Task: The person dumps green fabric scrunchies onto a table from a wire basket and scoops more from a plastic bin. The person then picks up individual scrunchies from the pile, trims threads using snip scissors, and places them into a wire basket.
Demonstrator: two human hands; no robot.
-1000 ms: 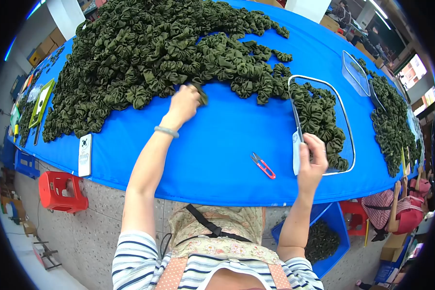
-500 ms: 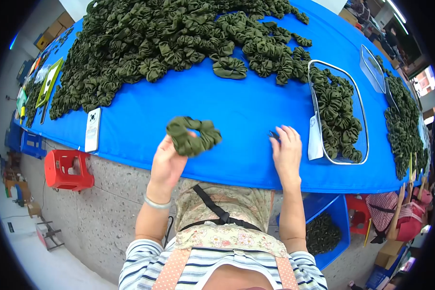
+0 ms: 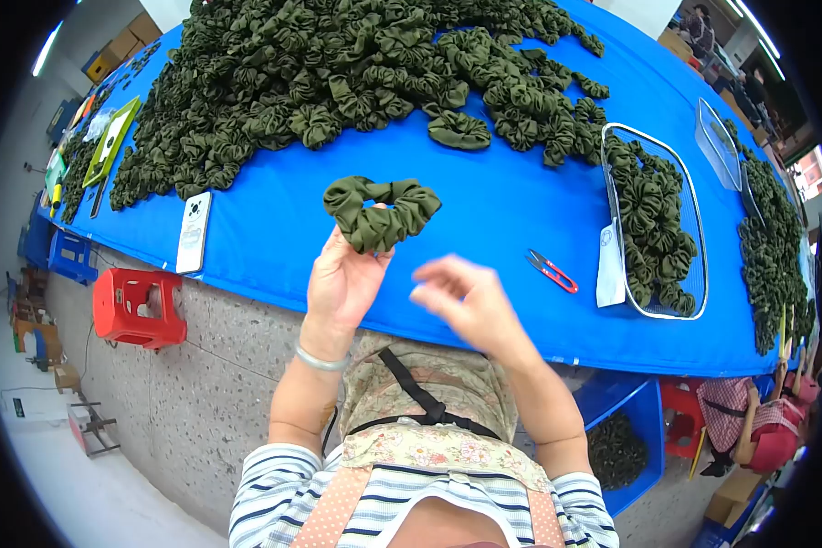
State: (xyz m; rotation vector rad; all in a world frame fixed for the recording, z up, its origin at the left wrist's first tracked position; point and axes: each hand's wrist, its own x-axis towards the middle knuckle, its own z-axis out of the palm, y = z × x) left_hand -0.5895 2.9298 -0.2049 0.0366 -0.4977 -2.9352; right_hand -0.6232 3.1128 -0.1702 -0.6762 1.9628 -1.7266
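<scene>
My left hand (image 3: 345, 283) holds a dark green scrunchie (image 3: 381, 215) up over the near part of the blue table, its ring open toward the camera. To the right of it, my right hand (image 3: 461, 297) is in the air, slightly blurred, fingers apart and holding nothing. Red-handled snips (image 3: 553, 271) lie on the cloth to the right of that hand. Beyond both hands spreads a big pile of green scrunchies (image 3: 310, 82), and one scrunchie (image 3: 458, 130) lies at its near edge. A wire basket (image 3: 700, 274) at the right holds more scrunchies.
A white phone (image 3: 193, 233) lies at the table's left front edge, near a red stool (image 3: 139, 308). Another basket (image 3: 718, 146) and pile (image 3: 769, 247) are at the far right. A blue bin (image 3: 647, 438) stands below the table. Co-workers are at the right edge.
My left hand has taken a scrunchie from the pile and brought it near me. My right hand left the basket, passed over the snips and moved left toward the scrunchie. The view has shifted.
</scene>
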